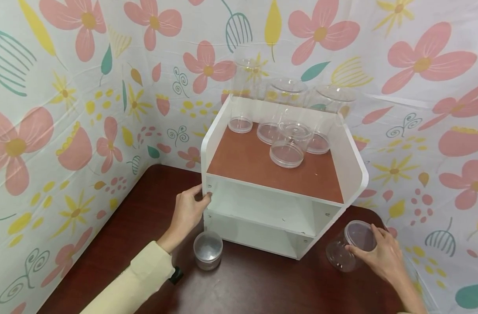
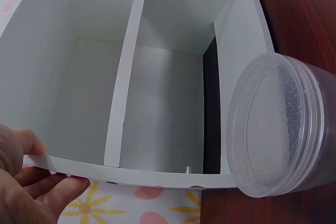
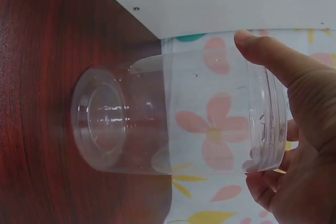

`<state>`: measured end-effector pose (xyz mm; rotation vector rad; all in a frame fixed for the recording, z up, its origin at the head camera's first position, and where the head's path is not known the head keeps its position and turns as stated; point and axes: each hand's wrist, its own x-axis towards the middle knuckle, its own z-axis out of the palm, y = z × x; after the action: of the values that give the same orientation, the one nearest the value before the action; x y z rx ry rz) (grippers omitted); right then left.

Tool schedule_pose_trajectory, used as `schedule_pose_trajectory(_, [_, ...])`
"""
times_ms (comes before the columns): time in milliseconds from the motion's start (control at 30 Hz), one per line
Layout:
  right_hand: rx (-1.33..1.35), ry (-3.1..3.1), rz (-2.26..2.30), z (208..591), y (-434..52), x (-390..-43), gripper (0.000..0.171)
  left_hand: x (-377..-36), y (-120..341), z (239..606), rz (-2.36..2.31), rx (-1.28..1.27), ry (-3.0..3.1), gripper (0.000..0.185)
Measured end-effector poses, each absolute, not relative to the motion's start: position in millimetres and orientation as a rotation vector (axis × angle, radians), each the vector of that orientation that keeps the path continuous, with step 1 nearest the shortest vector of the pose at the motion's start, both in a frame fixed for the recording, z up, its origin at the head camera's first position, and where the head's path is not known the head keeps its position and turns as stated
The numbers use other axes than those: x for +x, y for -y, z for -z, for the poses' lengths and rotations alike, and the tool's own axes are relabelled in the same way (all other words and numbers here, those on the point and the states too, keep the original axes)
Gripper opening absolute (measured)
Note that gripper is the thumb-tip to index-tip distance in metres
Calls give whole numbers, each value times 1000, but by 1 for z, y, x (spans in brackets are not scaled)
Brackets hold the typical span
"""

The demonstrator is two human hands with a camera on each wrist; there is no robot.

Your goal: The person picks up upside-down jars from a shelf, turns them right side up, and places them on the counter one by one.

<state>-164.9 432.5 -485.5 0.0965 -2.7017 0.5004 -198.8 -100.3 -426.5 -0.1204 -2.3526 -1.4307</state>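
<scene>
My left hand [image 1: 189, 212] grips the left side wall of a white shelf unit [image 1: 262, 209], thumb inside and fingers outside in the left wrist view. On the right, my right hand [image 1: 384, 253] holds a clear plastic jar [image 1: 343, 253] around its lidded top. That jar stands close to the table surface beside the shelf; whether its base touches cannot be told. A smaller clear lidded jar [image 1: 208, 250] stands on the table near my left wrist, and its lid [image 2: 268, 124] looms large in the left wrist view.
Several clear jars [image 1: 287, 148] stand on the shelf unit's brown top panel [image 1: 239, 157], between raised white sides. Two open compartments face forward below. The dark reddish table [image 1: 254, 288] meets flower-patterned cloth walls [image 1: 105, 87] at the left, back and right.
</scene>
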Motion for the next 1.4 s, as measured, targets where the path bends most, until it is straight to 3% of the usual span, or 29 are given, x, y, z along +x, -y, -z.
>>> schedule_pose_trajectory(833, [53, 2610, -555, 486, -429, -163, 108, -199, 100, 428, 1424, -120, 2325, 29])
schedule_pose_trajectory(1233, [59, 2525, -774, 442, -410, -145, 87, -198, 100, 428, 1434, -118, 2324, 29])
schedule_pose_trajectory(1400, [39, 2533, -800, 423, -402, -137, 86, -198, 100, 429, 1436, -124, 2325, 28])
